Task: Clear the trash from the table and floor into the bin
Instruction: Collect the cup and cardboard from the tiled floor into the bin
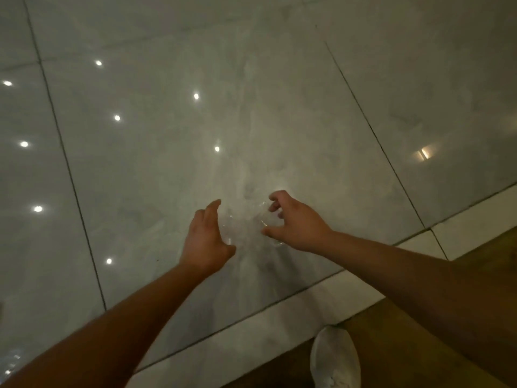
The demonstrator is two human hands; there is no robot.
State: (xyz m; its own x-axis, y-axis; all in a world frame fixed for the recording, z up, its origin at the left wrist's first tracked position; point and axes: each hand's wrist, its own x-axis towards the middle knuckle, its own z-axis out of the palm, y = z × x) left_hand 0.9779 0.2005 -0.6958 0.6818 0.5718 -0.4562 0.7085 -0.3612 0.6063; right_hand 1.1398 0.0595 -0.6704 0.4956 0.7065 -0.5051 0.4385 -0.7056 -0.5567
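Note:
A crumpled piece of clear plastic trash (246, 226) lies low over the glossy grey floor tiles (156, 169), faint and hard to make out. My right hand (293, 222) curls its fingers and thumb around the plastic's right side. My left hand (205, 239) is at its left side, fingers straight and thumb apart, at or very near the plastic. No bin and no table are in view.
A white shoe (334, 357) stands at the bottom on a brown floor strip (414, 326), with a pale border band (251, 331) beside it. Something shiny glints at the bottom left edge (11, 361). Ceiling lights reflect in the tiles.

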